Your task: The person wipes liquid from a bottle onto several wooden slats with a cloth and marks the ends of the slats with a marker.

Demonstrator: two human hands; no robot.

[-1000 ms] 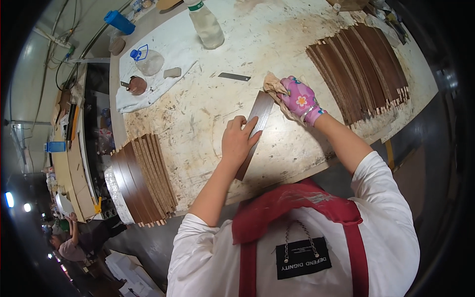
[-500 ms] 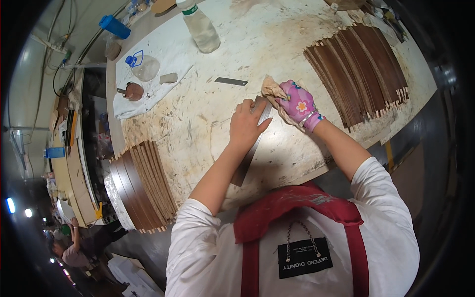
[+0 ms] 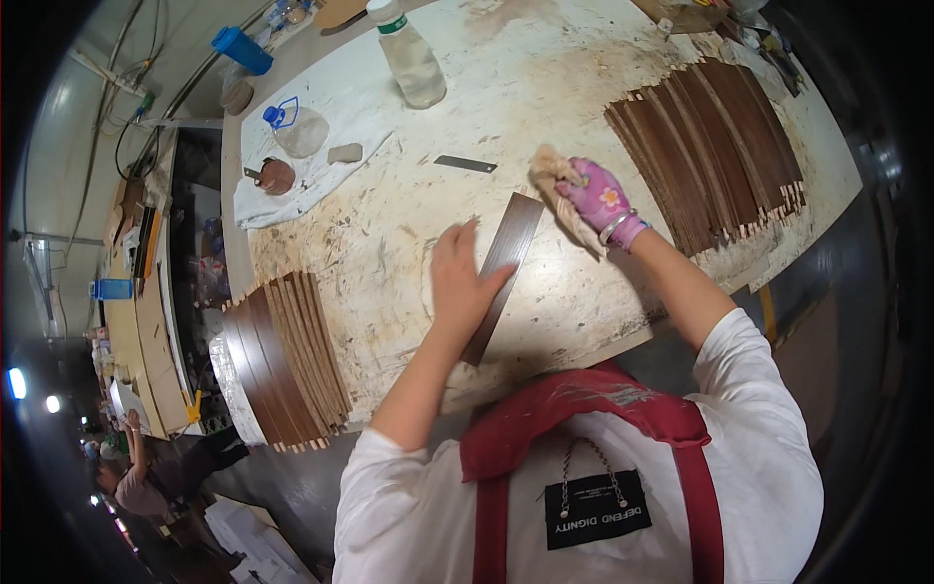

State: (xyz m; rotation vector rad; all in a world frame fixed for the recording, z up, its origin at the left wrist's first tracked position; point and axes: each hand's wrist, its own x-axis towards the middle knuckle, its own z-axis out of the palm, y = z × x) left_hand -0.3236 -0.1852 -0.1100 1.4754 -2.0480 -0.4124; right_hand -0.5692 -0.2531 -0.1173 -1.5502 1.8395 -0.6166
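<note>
A dark brown wooden strip (image 3: 513,232) lies at a slant on the worktable in front of me. My left hand (image 3: 463,282), bare and slightly blurred, is open along its left side, fingers spread and the thumb reaching over the strip's edge. Just right of the strip's far end, my right hand (image 3: 598,198) wears a pink flowered glove and grips a crumpled tan rag (image 3: 553,175). Beyond the strip a thin dark metal blade (image 3: 465,164) with a hole at one end lies flat.
Stacked brown strips lie at the right (image 3: 715,146) and the near left (image 3: 282,360). A white cloth (image 3: 336,180) at the far left bears a jug (image 3: 302,134), a small round pot (image 3: 277,176) and a grey block (image 3: 345,153). A clear bottle (image 3: 413,68) stands farther back.
My left hand has come away from the strip's far part and spread to its left. The right hand has shifted right with the rag, uncovering the strip's far end.
</note>
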